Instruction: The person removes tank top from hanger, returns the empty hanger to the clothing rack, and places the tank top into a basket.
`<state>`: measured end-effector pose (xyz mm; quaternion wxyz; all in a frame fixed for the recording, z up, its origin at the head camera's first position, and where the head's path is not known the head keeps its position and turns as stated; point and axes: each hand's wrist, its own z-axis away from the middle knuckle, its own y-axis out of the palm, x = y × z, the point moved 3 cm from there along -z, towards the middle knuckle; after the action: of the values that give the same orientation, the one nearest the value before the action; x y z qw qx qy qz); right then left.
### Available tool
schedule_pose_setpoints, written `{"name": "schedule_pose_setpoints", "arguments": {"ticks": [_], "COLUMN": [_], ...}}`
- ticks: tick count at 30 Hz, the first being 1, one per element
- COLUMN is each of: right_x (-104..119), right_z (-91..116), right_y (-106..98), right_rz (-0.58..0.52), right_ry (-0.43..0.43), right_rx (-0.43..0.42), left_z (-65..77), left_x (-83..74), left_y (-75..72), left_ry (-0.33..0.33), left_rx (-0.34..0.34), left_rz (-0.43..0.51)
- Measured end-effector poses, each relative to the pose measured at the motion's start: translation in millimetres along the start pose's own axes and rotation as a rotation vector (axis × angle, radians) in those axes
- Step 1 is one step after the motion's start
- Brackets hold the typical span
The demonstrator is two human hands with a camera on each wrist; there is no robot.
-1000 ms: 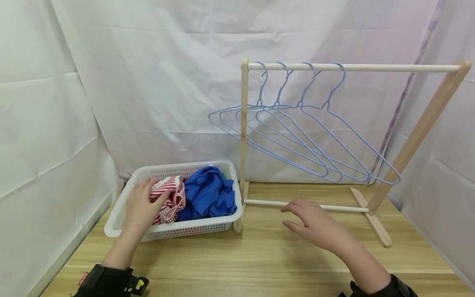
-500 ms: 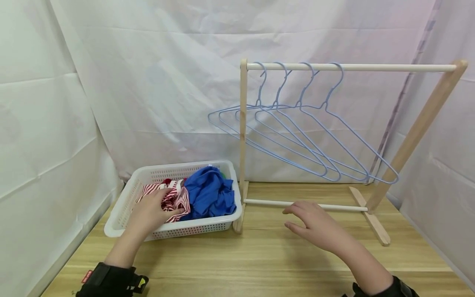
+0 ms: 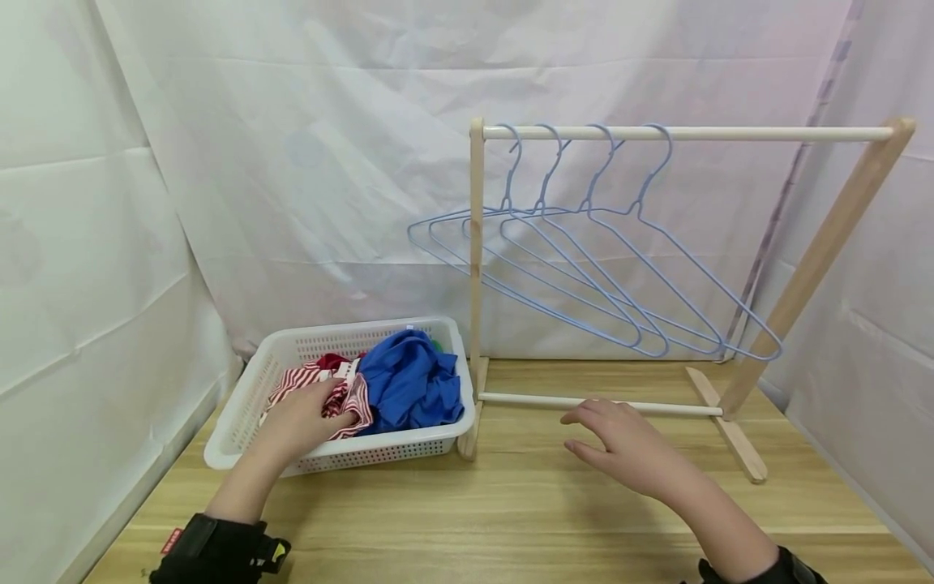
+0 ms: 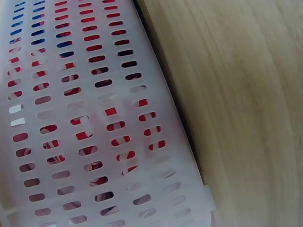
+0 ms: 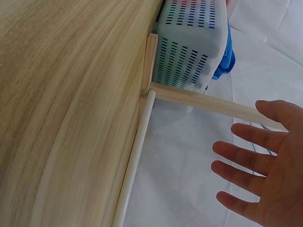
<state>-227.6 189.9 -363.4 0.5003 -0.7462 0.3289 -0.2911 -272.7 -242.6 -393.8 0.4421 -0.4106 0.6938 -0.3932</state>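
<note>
In the head view my left hand point(image 3: 299, 423) reaches into the white plastic basket point(image 3: 248, 454). Its thumb and fingers hold a fold of a crumpled red-and-white striped garment point(image 3: 357, 403); the fingertips are partly hidden in the cloth. Against the striped garment lies a bunched blue garment point(image 3: 412, 381) on the right side of the basket. The left wrist view shows only the slotted basket wall point(image 4: 90, 104) with red and blue cloth behind it, not the hand. My right hand point(image 3: 620, 446) hovers over the table, its fingers spread and holding nothing, as the right wrist view confirms.
A wooden clothes rack point(image 3: 477, 284) stands right of the basket, its left foot close beside it. Several light blue hangers point(image 3: 584, 243) hang from its top rail point(image 3: 766, 133). White sheets enclose the wooden table point(image 3: 467, 519) at the back and sides.
My left hand has moved right and down onto the striped garment, which now lies flatter and more spread to the left, with dark red cloth showing behind. My right hand has barely moved.
</note>
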Motion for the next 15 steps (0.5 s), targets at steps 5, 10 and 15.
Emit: {"name": "schedule_pose_setpoints", "arguments": {"ticks": [5,10,15], "right_x": [0.3,0.4,-1.2], "right_z": [1.3,0.7,-0.6], "right_y": [-1.9,-1.0,-2.0], "right_rz": [0.010,0.017,0.020], "right_ry": [-0.002,-0.007,-0.002], "right_rx": [-0.006,-0.011,-0.068], "left_z": [2.7,3.7,3.9], "left_x": [-4.7,-6.1,-8.4], "left_y": [-2.3,-2.2,-2.5], "left_ry": [0.022,0.023,0.016], "left_rx": [-0.041,-0.057,-0.116], "left_rz": [-0.014,-0.044,-0.090]}}
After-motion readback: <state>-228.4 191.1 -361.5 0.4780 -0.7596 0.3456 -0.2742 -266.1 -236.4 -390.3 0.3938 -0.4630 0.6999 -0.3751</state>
